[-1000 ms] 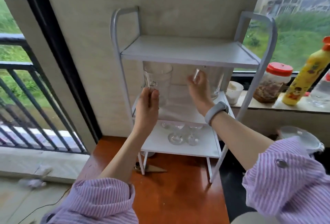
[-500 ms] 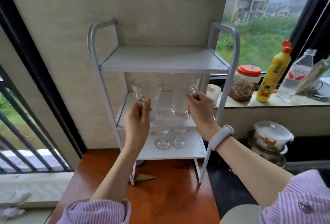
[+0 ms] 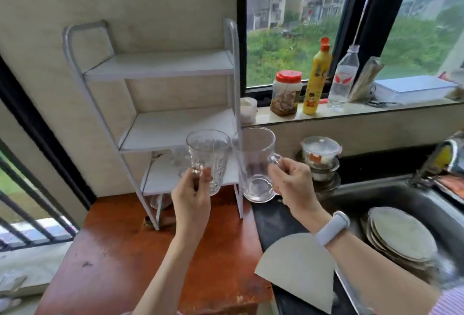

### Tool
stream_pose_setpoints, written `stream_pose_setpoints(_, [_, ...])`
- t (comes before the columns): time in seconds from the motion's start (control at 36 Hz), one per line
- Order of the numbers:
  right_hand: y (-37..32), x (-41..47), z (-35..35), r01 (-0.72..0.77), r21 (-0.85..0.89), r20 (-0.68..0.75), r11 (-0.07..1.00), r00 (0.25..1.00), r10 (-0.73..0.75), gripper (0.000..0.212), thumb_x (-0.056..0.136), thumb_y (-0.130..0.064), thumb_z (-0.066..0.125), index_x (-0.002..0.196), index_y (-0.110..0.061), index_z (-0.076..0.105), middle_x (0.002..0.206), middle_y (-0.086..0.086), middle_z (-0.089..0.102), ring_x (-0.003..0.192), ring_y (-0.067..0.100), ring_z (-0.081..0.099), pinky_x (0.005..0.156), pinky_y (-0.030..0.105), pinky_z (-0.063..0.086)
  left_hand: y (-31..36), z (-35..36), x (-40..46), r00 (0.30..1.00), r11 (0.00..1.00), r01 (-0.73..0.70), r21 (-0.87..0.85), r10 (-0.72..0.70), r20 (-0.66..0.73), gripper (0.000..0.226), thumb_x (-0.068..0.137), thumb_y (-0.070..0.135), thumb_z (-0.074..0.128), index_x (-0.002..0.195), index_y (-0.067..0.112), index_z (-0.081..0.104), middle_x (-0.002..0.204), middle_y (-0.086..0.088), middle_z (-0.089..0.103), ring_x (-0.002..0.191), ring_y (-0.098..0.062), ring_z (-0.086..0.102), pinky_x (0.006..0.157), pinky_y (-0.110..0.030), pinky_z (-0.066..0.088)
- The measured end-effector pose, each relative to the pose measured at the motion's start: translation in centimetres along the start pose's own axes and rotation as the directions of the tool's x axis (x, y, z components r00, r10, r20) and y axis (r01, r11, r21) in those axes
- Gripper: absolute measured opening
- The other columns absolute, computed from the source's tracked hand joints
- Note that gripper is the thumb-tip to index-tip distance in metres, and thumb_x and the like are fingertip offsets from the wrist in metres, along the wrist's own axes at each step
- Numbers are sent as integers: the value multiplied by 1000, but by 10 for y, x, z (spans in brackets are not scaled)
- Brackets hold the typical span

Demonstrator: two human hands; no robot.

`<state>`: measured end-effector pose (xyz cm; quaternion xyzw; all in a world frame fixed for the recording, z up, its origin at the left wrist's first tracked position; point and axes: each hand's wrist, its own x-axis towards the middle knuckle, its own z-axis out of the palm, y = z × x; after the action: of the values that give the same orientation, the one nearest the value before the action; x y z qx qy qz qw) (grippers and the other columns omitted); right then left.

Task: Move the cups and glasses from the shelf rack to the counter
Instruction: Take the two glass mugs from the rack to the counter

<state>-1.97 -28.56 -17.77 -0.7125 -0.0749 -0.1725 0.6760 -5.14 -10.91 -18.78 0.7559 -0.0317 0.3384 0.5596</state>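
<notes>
Nearest, a pale flat sheet (image 3: 298,267) lies on the dark counter (image 3: 273,216), below the right wrist with its grey band (image 3: 331,228); to the right of that sheet a stack of plates (image 3: 401,237) sits in the sink (image 3: 376,191). Just beyond, both hands are raised in front of the white shelf rack (image 3: 155,129), each carrying a mug clear of it; the left hand (image 3: 192,195) has its fingers pinched around the handle of a patterned glass mug (image 3: 207,160), and the right hand (image 3: 293,183) is curled around the handle of a smooth clear mug (image 3: 254,164). The two mugs hang side by side, very close, though whether the rims touch I cannot tell; the smooth one is held over the near edge of the counter, the patterned one over the wooden table (image 3: 125,252) on which the rack stands. Behind them the rack's top and middle shelves show nothing on them; on the lowest shelf, partly hidden by the patterned mug, some clear glassware (image 3: 179,159) seems to remain, and another glass piece (image 3: 158,200) shows beneath the rack. Farther to the right of the rack, the window sill carries a red-lidded jar (image 3: 286,93), a yellow bottle (image 3: 316,78) and a water bottle (image 3: 342,78).

The step in hand looks like the carry from rack to counter; next, both mugs want setting down upright on bare counter beside the sheet, apart enough not to clink, before the fingers loosen.
</notes>
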Motion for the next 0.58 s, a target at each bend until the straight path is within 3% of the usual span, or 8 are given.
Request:
stream_pose_setpoints(0.25, [-8,-86,-195,-82,-144,-281,986,959,39,32,66,-14,53,38,-20,38,37,-12,31,41,11,26,42,22,25,90,119,-110,975,993,-46,-111,69,210,38,87,31,52,55,20,34,48,7,29,44,-6,29,42,-18,23])
stream_pose_setpoints(0.31, [-14,-110,-245,-98,-173,-361,980,932,30,33,67,-14,53,39,-20,37,39,-8,33,41,11,27,41,21,25,112,153,-138,956,985,-53,-164,97,278,42,86,35,50,55,12,34,49,5,29,46,-8,26,44,-20,21])
stream_pose_setpoints(0.42, [-32,-159,-346,-167,-177,-504,970,862,56,23,62,-20,51,47,-11,37,40,-10,29,45,11,25,43,22,23,160,227,-194,911,964,-28,-266,134,389,45,86,35,52,55,11,30,50,6,25,48,-7,22,46,-23,26])
stream_pose_setpoints(0.58, [-60,-241,-482,-247,-235,-726,940,688,0,31,63,-21,52,37,-22,37,34,-13,31,40,3,26,40,17,25,240,336,-282,762,887,18,-461,286,582,42,90,23,54,55,15,32,50,10,26,45,-4,25,45,-16,21])
